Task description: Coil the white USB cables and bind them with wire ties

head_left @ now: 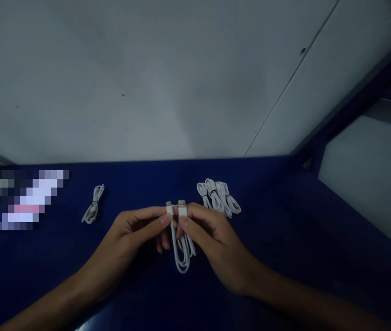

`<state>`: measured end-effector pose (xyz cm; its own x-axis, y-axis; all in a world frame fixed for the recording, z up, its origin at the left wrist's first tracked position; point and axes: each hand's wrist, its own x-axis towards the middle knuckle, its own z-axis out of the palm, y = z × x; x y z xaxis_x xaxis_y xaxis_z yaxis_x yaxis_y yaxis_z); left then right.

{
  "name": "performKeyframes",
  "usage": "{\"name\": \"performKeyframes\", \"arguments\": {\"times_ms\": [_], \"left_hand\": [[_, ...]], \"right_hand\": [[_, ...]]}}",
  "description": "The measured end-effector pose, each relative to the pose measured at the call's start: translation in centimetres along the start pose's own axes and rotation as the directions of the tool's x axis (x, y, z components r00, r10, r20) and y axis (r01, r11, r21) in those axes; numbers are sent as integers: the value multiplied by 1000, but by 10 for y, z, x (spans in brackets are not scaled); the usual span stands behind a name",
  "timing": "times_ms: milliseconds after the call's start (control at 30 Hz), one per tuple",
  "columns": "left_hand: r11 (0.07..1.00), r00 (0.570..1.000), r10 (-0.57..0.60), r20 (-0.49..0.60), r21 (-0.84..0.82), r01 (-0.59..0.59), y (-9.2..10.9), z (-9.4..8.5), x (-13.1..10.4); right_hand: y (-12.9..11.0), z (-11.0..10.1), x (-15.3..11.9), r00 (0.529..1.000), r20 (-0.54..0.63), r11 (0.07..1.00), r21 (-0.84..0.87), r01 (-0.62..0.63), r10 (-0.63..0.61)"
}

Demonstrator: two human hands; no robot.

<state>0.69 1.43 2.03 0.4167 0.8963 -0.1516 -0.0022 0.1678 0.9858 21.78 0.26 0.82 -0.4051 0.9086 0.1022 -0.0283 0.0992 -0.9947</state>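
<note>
A pale wall [167, 87] filled most of the view before me, rising behind a dark blue table [140, 294]. Over the table's middle, the left hand [129, 234] and right hand [221, 236] met nearly fingertip to fingertip. To the left lay a bright, slanted object [33, 200], too blurred to identify. Several white cable bundles [216, 195] lay together just beyond the right hand, dark ties round them. Between the hands hung a white cable [182, 268], its loops dangling below the fingers. A lone coiled cable [93, 204], also tied, lay beyond the left hand. Smallest were the held cable's two plugs, both pointing away: the left thumb and forefinger pinched the narrower plug [169, 210], the right ones closed around the wider plug [182, 210].
</note>
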Motion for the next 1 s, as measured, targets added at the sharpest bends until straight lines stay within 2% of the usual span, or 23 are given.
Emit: {"name": "performKeyframes", "arguments": {"times_ms": [233, 733, 1000], "left_hand": [[1000, 1000, 5, 3, -9, -5, 0, 0, 1], [999, 1000, -30, -7, -26, 30, -5, -3, 2], [999, 1000, 9, 21, 45, -10, -2, -2, -1]], "right_hand": [[-4, 0, 0, 1000, 14, 1000, 24, 5, -6], [4, -2, 1, 999, 7, 999, 13, -49, 49], [1, -2, 3, 998, 29, 996, 71, -49, 47]]}}
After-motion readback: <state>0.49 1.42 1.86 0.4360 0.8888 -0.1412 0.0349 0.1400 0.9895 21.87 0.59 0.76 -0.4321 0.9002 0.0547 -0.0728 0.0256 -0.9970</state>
